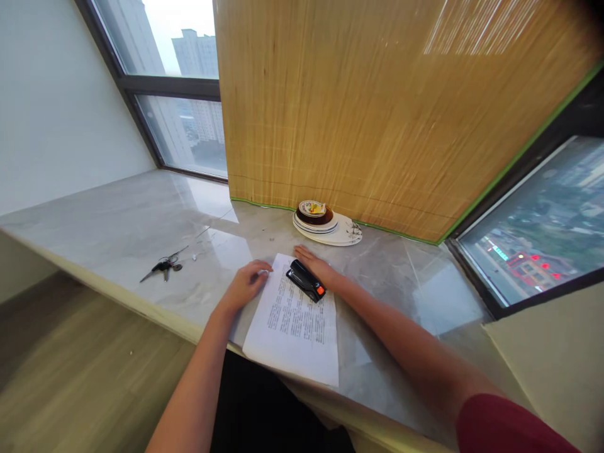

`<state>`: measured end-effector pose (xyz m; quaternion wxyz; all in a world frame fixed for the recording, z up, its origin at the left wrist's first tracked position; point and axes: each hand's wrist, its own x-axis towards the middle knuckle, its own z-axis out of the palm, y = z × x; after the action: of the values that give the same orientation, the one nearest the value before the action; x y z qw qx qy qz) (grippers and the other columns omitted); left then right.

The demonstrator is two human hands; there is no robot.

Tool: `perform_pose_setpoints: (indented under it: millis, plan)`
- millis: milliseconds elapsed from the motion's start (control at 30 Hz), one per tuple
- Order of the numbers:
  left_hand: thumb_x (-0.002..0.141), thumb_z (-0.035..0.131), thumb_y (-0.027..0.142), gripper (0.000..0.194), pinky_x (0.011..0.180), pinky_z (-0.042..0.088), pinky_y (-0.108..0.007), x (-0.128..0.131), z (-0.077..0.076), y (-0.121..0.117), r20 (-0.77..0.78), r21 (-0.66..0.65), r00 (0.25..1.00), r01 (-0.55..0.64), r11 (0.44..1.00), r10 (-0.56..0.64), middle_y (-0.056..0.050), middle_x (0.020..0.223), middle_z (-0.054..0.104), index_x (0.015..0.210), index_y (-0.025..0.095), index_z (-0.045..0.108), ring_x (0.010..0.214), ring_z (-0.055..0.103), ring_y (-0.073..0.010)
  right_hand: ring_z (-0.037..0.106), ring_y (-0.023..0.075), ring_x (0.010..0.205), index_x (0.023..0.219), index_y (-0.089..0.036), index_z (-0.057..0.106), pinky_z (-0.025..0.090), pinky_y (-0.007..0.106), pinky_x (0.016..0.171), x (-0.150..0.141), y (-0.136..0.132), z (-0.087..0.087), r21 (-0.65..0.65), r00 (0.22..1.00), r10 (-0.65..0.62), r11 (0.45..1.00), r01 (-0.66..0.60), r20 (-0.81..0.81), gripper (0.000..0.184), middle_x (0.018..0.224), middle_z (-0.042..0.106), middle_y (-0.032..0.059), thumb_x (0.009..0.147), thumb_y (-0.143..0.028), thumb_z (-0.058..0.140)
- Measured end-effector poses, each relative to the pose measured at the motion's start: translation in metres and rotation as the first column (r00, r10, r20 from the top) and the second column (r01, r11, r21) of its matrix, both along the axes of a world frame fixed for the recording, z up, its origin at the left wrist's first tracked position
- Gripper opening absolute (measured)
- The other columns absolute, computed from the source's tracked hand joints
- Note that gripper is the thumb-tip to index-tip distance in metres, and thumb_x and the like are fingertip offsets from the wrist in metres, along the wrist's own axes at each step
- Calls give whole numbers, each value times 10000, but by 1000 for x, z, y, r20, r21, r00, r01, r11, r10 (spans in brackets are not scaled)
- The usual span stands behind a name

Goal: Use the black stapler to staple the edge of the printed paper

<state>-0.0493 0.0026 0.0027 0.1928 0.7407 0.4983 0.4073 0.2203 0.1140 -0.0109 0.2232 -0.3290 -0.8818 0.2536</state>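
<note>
Two bare hands are at a black stapler (306, 281) and a printed sheet of paper (295, 321) on a grey marbled window ledge (377, 289). The stapler, the landmark here, lies slantwise on the far right part of the sheet, its orange-marked end nearer the person. Lines of dark print show to its left and on its near side, and the sheet's near edge reaches the front of the ledge.

Left of the stapler, the left hand (246, 284) is at the sheet's edge, fingers curled, thumb and fingertips near each other; whether they grip the paper cannot be told. Just beside the stapler on its right, the right hand (317, 265) lies palm down, fingers stretched out and clamped on nothing visible.

Beyond the stapler, a small stack of plates (315, 228) with a dark brown dish (328, 217) partly overlaps a white oval plate (350, 233) with a dark plant pattern. Behind them hangs a bamboo blind (353, 113). Well apart to the stapler's left lies a bunch of keys (166, 267).
</note>
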Motion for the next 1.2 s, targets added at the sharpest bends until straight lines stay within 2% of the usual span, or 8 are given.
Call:
perform_pose_setpoints:
  millis: [100,267,467,700,833,933,1033,1200]
  plan:
    - [965,609,382,264,1075,464,-456,8,1,-3,-250,-34,955,156,987,-160,-67,1284,724,1162,272,744,1216,638,-263,351,273,1552,1432,-219,600,323,498,1281,21,-3,6,-5,999,-50,999,50,-17,441,1599,485,95,1020,-344,507]
    - [962,649,420,284,1061,433,-478,7,-1,-5,-367,-35,920,136,990,-140,-62,1314,704,1202,291,731,1265,599,-286,648,284,1196,1291,-194,672,520,483,1050,44,-43,19,38,942,-287,954,297,-175,420,1257,702,138,1044,-438,438]
    - [942,679,445,266,965,428,-450,20,2,-2,-426,-19,903,48,999,-52,-66,1122,704,1140,277,737,1122,590,-297,655,266,996,1212,-191,669,543,406,882,40,-101,10,71,949,-288,952,299,-129,367,1085,703,104,875,-327,712]
    - [897,732,480,423,926,379,-440,46,7,-2,-534,-31,841,-124,992,89,-81,1099,626,1259,265,693,1125,529,-321,692,254,952,1188,-228,728,555,416,897,45,-83,6,13,920,-273,958,288,-280,344,1035,746,74,845,-213,735]
    - [930,694,465,359,931,361,-443,47,5,-2,-537,-31,839,-125,992,89,-87,1095,614,1243,290,720,1110,528,-316,715,253,1043,1189,-258,740,551,421,985,44,-78,7,-22,871,-288,952,305,-399,361,1130,770,56,830,-263,784]
    - [952,680,390,254,932,357,-428,43,2,0,-491,-17,869,-87,996,67,-75,1157,648,1179,300,749,1120,548,-294,731,233,968,940,-252,783,566,396,939,45,-78,9,5,763,-371,898,440,-529,103,1012,794,48,888,-329,739]
    - [941,705,380,240,940,351,-428,41,1,1,-462,-18,885,-62,998,47,-61,1209,683,1162,303,758,1144,556,-292,709,203,809,667,-245,726,564,365,822,47,-77,10,50,699,-402,847,530,-591,274,836,779,41,928,-304,666]
    - [920,739,400,226,944,342,-432,42,2,2,-426,-35,903,-70,997,48,-37,1215,709,1122,303,771,1146,572,-279,685,182,777,532,-236,601,537,356,825,46,-76,9,33,704,-413,850,526,-578,343,822,787,20,873,-198,602]
